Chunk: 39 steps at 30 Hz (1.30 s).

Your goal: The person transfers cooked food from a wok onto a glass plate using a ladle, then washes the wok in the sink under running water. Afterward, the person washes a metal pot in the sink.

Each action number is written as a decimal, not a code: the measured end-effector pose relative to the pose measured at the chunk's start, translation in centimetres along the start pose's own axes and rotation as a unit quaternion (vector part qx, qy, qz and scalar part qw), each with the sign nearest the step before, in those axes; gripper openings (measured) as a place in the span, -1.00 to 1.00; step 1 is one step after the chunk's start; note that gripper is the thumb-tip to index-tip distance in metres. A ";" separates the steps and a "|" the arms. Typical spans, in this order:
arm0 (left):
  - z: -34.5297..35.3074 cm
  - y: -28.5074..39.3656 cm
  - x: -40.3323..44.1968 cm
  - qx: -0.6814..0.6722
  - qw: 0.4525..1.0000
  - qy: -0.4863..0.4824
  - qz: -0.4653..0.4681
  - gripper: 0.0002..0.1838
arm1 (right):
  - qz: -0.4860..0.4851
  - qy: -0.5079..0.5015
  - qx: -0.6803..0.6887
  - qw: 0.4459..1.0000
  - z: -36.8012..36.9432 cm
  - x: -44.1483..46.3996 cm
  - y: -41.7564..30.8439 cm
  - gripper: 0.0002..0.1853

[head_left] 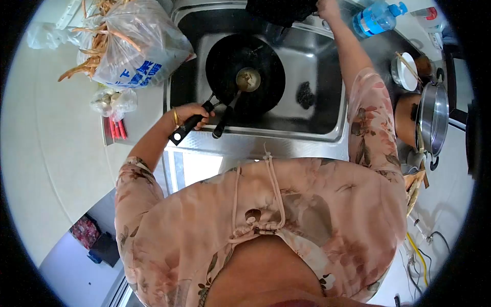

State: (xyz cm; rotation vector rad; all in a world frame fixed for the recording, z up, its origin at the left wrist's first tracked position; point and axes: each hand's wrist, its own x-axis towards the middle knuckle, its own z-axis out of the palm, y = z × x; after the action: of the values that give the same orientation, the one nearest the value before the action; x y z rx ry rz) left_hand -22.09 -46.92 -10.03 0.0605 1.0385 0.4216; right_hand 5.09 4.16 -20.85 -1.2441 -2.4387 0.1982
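Observation:
My left hand [195, 114] is closed round the black handle [186, 129] of a wok [220, 66] that sits in the steel sink [327, 123]. Inside the wok rests a ladle [249, 80] with some cloudy liquid in its bowl; its dark handle leans over the wok's near rim, beside my left hand. At the top edge of the view, my right hand [328, 9] reaches to the back of the sink, fingers curled by a small shiny metal part. What it grips is hidden. A dark scrubber [305, 95] lies on the sink floor, right of the wok.
A black cloth-like thing [281, 11] hangs over the sink's back edge. Left on the counter stand a plastic bag [148, 46] with dry stalks poking out and a small bag [115, 101]. On the right are a blue bottle [376, 20], a white bowl [405, 71] and a pot [434, 120].

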 end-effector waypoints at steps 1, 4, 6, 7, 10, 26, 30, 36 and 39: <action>0.2 0.9 -0.4 0.101 0.993 0.067 -0.014 -0.74 | -0.017 0.032 -0.030 0.999 -0.7 -0.5 0.1 -0.76; -1.4 1.0 -0.4 0.290 0.940 0.177 -0.014 -0.77 | 0.263 -0.044 0.277 0.923 -5.7 -2.1 -4.4 -0.77; -2.4 1.4 -0.1 0.384 0.897 0.218 -0.003 -0.64 | 0.266 -0.031 0.276 0.923 -5.5 -2.1 -4.8 -0.73; -2.5 1.3 0.0 0.417 0.878 0.235 -0.007 -0.50 | 0.273 -0.037 0.281 0.919 -5.4 -2.2 -4.8 -0.71; -2.5 0.6 0.3 0.511 0.802 0.309 0.028 -0.58 | 0.275 -0.039 0.293 0.915 -5.5 -2.5 -4.8 -0.61; 3.6 0.2 1.4 0.255 0.921 0.292 0.034 -0.69 | 0.220 -0.481 -0.025 0.848 3.6 -31.5 -9.8 -0.38; 2.5 0.5 2.8 -0.113 0.987 0.111 -0.026 -0.76 | 0.190 -0.438 -0.023 0.879 5.0 -32.7 -9.8 -0.50; 3.6 1.2 4.0 -0.094 0.972 0.215 0.008 -0.61 | 0.232 -0.258 0.140 0.927 2.6 -28.3 -10.0 -0.77; 4.1 0.0 2.7 0.022 0.963 0.250 0.098 -0.33 | 0.127 -0.225 0.196 0.946 1.0 -24.4 -15.0 -0.83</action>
State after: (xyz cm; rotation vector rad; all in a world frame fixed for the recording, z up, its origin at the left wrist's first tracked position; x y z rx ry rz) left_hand -17.43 -45.36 -10.17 0.1011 1.5482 0.6123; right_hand 6.40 -24.28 -24.11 -1.4334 -2.4032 1.0911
